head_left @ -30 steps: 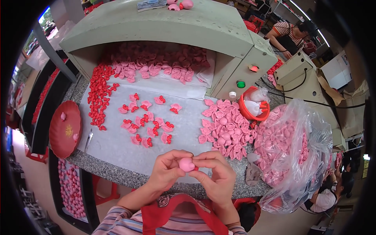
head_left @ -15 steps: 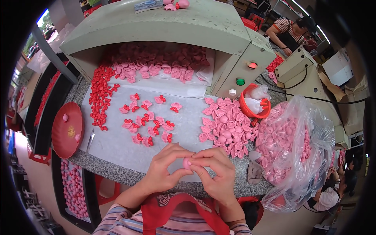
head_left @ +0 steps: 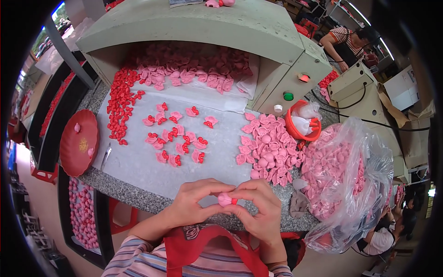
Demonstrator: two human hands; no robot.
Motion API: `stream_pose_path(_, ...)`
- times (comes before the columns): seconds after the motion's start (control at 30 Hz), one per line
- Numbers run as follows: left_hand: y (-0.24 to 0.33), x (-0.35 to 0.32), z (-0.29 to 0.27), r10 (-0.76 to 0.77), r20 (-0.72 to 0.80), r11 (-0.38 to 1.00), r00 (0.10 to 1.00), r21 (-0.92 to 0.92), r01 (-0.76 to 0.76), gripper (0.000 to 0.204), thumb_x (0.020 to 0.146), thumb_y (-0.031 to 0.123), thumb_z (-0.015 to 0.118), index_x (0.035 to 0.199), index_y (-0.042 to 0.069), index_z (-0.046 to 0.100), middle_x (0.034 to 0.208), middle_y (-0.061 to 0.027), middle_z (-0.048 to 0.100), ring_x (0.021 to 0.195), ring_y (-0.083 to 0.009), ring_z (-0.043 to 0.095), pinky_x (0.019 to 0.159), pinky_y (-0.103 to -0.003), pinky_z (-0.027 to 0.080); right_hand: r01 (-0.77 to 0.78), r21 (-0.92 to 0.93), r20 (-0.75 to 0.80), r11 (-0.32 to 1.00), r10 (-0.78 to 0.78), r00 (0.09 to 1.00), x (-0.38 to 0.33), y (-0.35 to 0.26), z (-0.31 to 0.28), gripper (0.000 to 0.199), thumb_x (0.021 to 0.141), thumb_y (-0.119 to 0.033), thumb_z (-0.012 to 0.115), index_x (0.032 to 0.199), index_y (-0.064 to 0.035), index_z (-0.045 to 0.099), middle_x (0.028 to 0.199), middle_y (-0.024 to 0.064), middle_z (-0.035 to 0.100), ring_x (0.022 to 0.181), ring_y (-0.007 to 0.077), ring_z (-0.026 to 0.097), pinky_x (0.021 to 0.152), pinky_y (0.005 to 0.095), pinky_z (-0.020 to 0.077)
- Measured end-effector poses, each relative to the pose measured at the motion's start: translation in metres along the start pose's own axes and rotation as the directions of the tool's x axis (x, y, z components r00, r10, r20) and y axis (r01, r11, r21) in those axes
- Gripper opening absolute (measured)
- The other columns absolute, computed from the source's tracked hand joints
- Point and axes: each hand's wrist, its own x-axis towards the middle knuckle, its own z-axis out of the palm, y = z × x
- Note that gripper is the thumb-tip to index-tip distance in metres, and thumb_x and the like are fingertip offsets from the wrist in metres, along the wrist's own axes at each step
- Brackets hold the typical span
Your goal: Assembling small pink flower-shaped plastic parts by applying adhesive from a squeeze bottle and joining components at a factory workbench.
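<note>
Both of my hands meet at the near edge of the work surface, closed around one small rounded pink plastic piece (head_left: 224, 199). My left hand (head_left: 190, 202) pinches its left side between thumb and fingers. At its right end a small red part (head_left: 234, 201) shows between the fingertips of my right hand (head_left: 259, 208), which grips that end. Beyond my hands, several pink pieces with red bow-shaped parts (head_left: 198, 157) lie scattered on white paper (head_left: 134, 159). A heap of plain pink pieces (head_left: 267, 145) is to the right, and loose red parts (head_left: 121, 106) form a strip at the left.
A pale green metal housing (head_left: 194, 27) with more pink pieces inside stands at the back. Left are a red dish (head_left: 79, 159) and tweezers (head_left: 106, 154). Right are an orange-red basket (head_left: 295, 129) and a clear bag of pink pieces (head_left: 330, 171). A co-worker (head_left: 344, 44) sits at the back right.
The pink piece has turned in my fingers, and a red part now shows at its right end. My hands have dropped slightly toward me, and the view has shifted a little.
</note>
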Motion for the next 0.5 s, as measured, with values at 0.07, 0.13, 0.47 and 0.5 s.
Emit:
stream_pose_path(0.07,0.002,-0.002,-0.001,0.006,-0.018,1.000,1.000,-0.001,-0.006,0.040,0.066,0.003,0.073,0.103,-0.001,0.060,0.094,-0.0135,0.064,0.083,-0.0225,0.064,0.070,-0.029,0.050,0.036,-0.017,0.018,0.999,-0.036,0.999,0.003,-0.005,0.000,0.029,0.059,-0.007,0.078,0.086,-0.0042,0.066,0.084,0.0071,0.060,0.077,0.0201,0.058,0.068,0.0288,0.0445)
stream_pose_path(0.13,0.002,-0.003,0.000,0.015,-0.032,1.000,0.999,-0.006,-0.015,0.039,0.065,0.001,0.072,0.103,-0.001,0.061,0.093,-0.0135,0.064,0.082,-0.0224,0.064,0.069,-0.029,0.051,-0.017,0.010,0.048,1.000,0.017,0.999,0.005,-0.010,-0.001,0.029,0.058,-0.008,0.078,0.084,-0.0052,0.066,0.084,0.0066,0.060,0.075,0.0208,0.057,0.068,0.0293,0.0444)
stream_pose_path(0.47,-0.008,0.000,0.006,0.199,-0.125,0.962,0.972,0.214,-0.170,0.039,0.061,-0.001,0.070,0.099,0.001,0.064,0.088,-0.0123,0.065,0.074,-0.0228,0.065,0.063,-0.028,0.052,0.022,-0.047,-0.058,0.999,-0.025,0.998,0.002,-0.001,0.009,0.023,0.059,-0.005,0.076,0.079,-0.0051,0.066,0.077,0.0065,0.061,0.072,0.0202,0.057,0.065,0.0294,0.0447)
stream_pose_path(0.5,-0.008,0.001,0.006,0.198,-0.114,0.959,0.974,0.227,-0.168,0.039,0.061,-0.001,0.070,0.099,0.001,0.064,0.087,-0.0120,0.065,0.073,-0.0226,0.065,0.062,-0.028,0.052,0.019,-0.050,-0.067,0.999,-0.023,0.998,0.001,0.001,0.010,0.022,0.059,-0.005,0.076,0.079,-0.0051,0.066,0.077,0.0066,0.061,0.072,0.0203,0.057,0.065,0.0294,0.0447)
